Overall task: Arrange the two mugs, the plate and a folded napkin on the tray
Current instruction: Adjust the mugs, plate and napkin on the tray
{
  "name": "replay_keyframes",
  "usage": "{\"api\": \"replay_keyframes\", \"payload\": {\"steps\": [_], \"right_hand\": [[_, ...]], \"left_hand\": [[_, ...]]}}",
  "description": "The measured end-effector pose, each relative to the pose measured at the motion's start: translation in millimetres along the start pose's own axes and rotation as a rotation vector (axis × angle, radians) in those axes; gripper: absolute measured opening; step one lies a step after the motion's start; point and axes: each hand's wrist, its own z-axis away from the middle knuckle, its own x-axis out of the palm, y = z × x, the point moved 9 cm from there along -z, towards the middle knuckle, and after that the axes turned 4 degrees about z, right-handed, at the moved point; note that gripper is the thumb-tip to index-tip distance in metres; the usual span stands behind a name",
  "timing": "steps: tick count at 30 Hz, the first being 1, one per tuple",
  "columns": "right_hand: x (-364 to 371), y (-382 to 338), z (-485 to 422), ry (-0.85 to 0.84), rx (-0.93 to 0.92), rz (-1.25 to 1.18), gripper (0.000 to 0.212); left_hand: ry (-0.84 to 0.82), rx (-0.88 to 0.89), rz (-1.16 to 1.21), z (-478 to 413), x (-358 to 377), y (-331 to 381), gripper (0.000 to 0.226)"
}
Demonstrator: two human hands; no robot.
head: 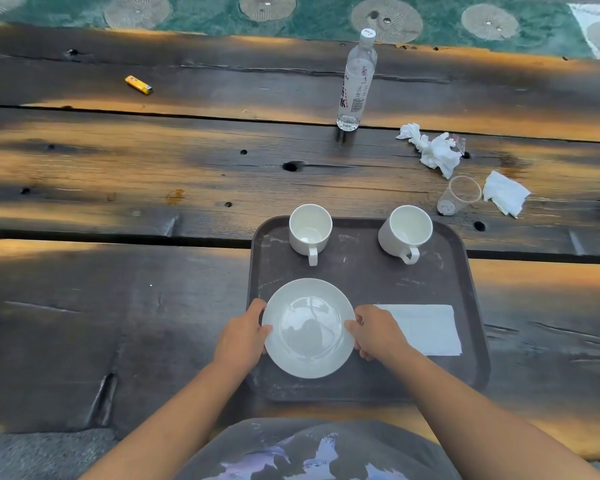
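A dark brown tray (pixel 361 278) lies on the wooden table in front of me. Two white mugs stand upright at its far edge, one on the left (pixel 310 230) and one on the right (pixel 406 233), handles turned toward me. A white plate (pixel 309 329) sits at the tray's near left. My left hand (pixel 241 336) grips the plate's left rim, thumb on top. My right hand (pixel 378 332) grips its right rim the same way. A folded white napkin (pixel 426 329) lies flat on the tray just right of my right hand.
A clear water bottle (pixel 356 81) stands at mid table beyond the tray. Crumpled tissues (pixel 432 150), a tipped clear plastic cup (pixel 459 195) and another tissue (pixel 504 194) lie at the right. A yellow lighter (pixel 138 84) lies far left.
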Motion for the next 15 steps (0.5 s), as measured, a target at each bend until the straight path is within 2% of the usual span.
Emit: {"api": "replay_keyframes", "payload": {"steps": [15], "right_hand": [[0.5, 1.1, -1.1, -0.003, -0.003, 0.005, 0.027]], "left_hand": [[0.031, -0.007, -0.005, 1.5, -1.4, 3.3, 0.028]]}}
